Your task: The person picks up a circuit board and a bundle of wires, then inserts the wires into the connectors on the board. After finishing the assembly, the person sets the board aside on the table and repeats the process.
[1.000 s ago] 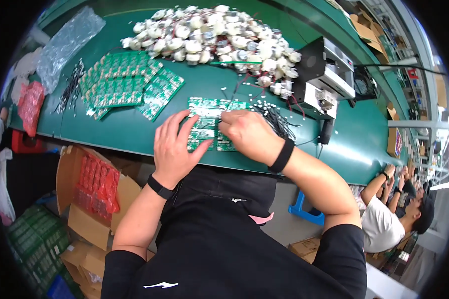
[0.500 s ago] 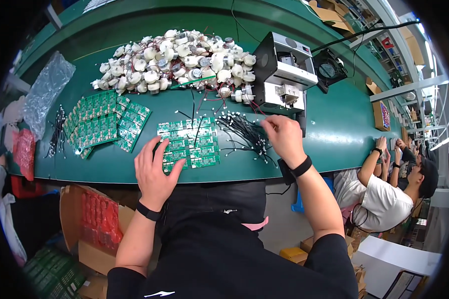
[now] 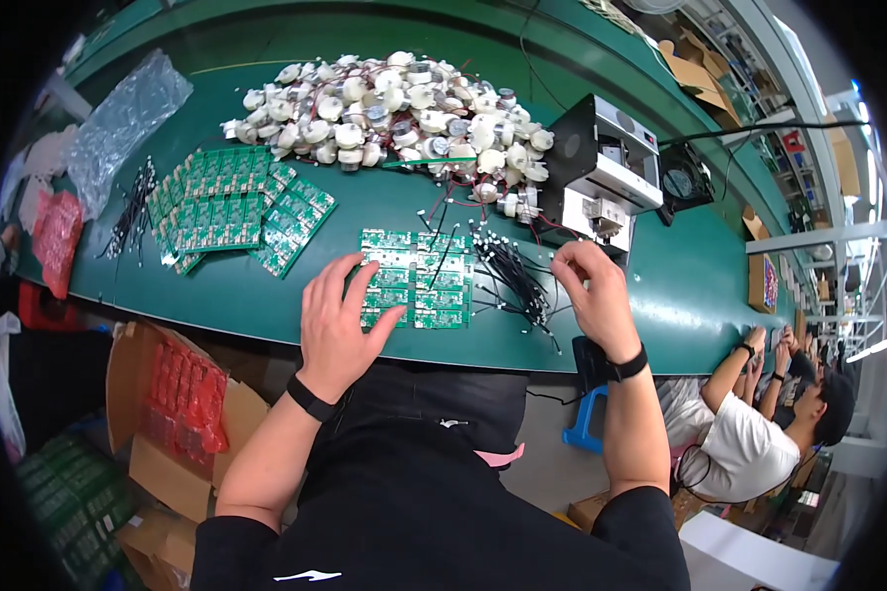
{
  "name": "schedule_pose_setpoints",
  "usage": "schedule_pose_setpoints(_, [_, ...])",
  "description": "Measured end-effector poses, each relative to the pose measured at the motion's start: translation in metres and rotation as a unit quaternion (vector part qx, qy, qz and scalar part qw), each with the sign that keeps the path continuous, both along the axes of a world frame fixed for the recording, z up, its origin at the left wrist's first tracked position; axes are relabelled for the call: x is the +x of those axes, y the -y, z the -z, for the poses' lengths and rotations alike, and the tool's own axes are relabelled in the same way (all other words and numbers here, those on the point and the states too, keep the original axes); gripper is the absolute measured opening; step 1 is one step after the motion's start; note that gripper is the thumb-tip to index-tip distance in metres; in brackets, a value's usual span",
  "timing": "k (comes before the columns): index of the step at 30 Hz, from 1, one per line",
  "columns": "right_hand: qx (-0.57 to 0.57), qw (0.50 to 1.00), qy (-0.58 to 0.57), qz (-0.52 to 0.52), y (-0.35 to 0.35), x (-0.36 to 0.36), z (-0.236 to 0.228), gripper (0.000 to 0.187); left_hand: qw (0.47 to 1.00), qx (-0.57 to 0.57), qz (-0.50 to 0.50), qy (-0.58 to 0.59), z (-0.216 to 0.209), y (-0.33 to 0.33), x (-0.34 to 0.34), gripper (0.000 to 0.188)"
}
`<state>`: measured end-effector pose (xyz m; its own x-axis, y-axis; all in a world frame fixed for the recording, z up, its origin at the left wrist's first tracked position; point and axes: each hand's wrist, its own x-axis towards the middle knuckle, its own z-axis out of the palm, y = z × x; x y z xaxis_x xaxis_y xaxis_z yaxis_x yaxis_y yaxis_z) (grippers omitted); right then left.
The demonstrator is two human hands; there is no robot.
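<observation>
A panel of green circuit boards (image 3: 389,279) lies on the green table in front of me, with black cables lying across its upper part. My left hand (image 3: 343,320) is at the panel's left edge, fingers apart, fingertips and thumb over the boards. Right of the panel spreads a bundle of thin black cables (image 3: 514,271) with small white connectors. Beside its right side is my right hand (image 3: 596,300), thumb and forefinger pinched together. Whatever is between those fingertips is too small to make out.
A heap of white motor units (image 3: 394,108) with red wires covers the table's far side. A grey-and-black machine (image 3: 611,167) stands right of it. Stacked board panels (image 3: 217,202), more black cables (image 3: 133,222) and plastic wrap (image 3: 133,123) lie left. A co-worker (image 3: 744,433) sits at right.
The view has shifted, so the table's things appear farther right. My right hand has come slightly nearer to me beside the cable bundle. My left hand stays at the panel's left edge.
</observation>
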<state>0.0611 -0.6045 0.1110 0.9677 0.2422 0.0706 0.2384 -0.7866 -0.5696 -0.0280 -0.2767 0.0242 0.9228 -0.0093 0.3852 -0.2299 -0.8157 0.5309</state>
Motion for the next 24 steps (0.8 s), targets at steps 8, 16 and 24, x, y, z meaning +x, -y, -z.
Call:
schedule_pose_setpoints(8, [0.054, 0.982, -0.062, -0.172, -0.055, -0.017, -0.021, 0.011, 0.999, -0.029, 0.006, 0.012, -0.001, 0.001, 0.006, 0.059])
schedule_pose_setpoints(16, [-0.030, 0.947, -0.001, -0.320, -0.093, -0.010, 0.008, 0.013, 0.999, -0.039, 0.006, 0.023, 0.004, -0.003, 0.002, 0.058])
schedule_pose_setpoints(24, [-0.110, 0.921, 0.059, -0.370, -0.106, -0.009, 0.019, 0.009, 0.999, -0.047, 0.007, 0.024, 0.007, -0.004, 0.000, 0.059])
